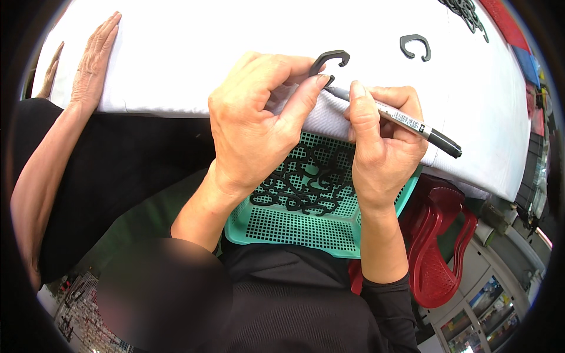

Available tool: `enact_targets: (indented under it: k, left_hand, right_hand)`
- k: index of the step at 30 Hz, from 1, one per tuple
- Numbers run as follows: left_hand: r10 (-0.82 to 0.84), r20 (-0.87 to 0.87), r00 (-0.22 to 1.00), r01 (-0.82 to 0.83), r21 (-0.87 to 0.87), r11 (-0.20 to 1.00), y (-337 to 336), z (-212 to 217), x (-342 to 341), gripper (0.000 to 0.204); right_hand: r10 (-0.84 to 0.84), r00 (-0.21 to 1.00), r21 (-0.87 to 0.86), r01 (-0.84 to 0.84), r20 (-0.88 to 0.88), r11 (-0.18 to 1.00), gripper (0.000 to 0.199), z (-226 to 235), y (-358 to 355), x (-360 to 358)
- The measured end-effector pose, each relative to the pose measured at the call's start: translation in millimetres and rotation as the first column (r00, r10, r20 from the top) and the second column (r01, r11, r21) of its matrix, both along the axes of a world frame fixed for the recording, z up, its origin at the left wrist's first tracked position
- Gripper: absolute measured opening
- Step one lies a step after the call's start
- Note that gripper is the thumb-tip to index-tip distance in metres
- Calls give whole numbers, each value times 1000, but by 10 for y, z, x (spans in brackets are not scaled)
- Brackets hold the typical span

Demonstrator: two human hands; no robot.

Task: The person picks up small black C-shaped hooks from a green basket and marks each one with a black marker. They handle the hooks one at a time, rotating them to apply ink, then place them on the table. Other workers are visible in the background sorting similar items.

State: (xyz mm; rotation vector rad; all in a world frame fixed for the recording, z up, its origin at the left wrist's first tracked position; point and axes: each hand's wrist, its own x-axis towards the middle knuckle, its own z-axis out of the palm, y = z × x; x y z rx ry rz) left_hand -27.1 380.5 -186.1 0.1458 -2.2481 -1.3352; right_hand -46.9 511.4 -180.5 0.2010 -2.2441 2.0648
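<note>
Between the thumb and fingers of my left hand is a black open hook, held over the front edge of the white-covered table. My right hand grips a marker pen with a grey-white barrel and a black end. The pen's tip meets or nearly meets the lower end of the hook, close to my left thumb; actual contact cannot be made out. Another black hook lies alone on the table, farther right. Below my hands, a green plastic basket contains many similar black hooks.
At the left, another person's hand rests flat on the table, with their forearm and dark clothing beside me. A pile of black hooks lies at the far right. Red plastic chairs stand right of the basket, and a glass-fronted cabinet lies beyond.
</note>
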Motion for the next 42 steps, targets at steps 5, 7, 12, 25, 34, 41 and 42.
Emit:
enact_targets:
  k: [5, 7, 12, 25, 34, 41, 42]
  left_hand:
    - [-1, 2, 1000, 1, -11, 1000, -5, 0, 2, 11]
    - [-1, -8, 1000, 1, -10, 1000, -7, -5, 1, 11]
    - [2, -35, 999, -5, -87, 996, -22, -15, -3, 14]
    - [-88, -27, 996, 82, -165, 983, -92, -15, 36, 25]
    - [-90, -39, 995, 85, -122, 989, -84, -48, 38, 31]
    - [-93, -50, 994, 86, -125, 988, -96, -48, 32, 31]
    - [-92, -50, 995, 85, -126, 988, -95, -49, 29, 31]
  right_hand:
    - [1, 1000, 6, -1, -12, 1000, 12, -6, -1, 4]
    - [3, 1000, 11, -3, -2, 1000, 12, 11, -7, 8]
    - [-66, 997, -24, 65, -45, 998, 12, -19, 18, 22]
    - [-31, 994, -119, 44, 108, 992, 12, 109, 22, -53]
    - [2, 997, -36, 1, 82, 999, 14, 69, -7, -65]
    - [23, 997, -2, -23, 68, 1000, 13, 76, -8, -76]
    - [12, 998, -18, -11, 64, 1000, 14, 79, -20, -81]
